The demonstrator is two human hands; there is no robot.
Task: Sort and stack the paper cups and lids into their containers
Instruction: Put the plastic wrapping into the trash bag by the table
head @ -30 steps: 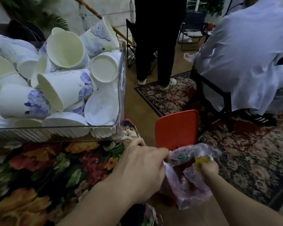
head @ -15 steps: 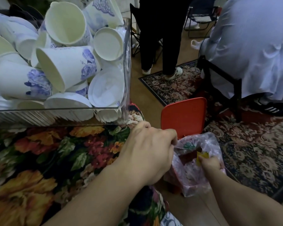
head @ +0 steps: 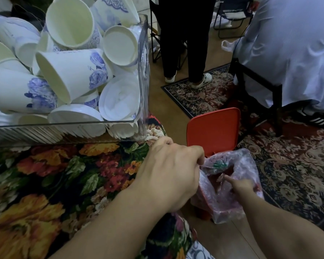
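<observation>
Pinching plastic bag [head: 239, 199] rim: left hand [head: 168, 171]; right hand [head: 239, 186] fingers loose inside; floral paper cups [head: 71, 79] jumbled.

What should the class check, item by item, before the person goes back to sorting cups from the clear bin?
1. Left hand free: not ok, it pinches the plastic bag rim.
2. Right hand free: not ok, it reaches into the bag.
3. Right hand holding something: cannot tell.
4. Clear bin within reach on the floral cloth: ok.
5. Paper cups stacked: not ok, jumbled loose.
6. Lids separated from cups: not ok, mixed in.
</observation>
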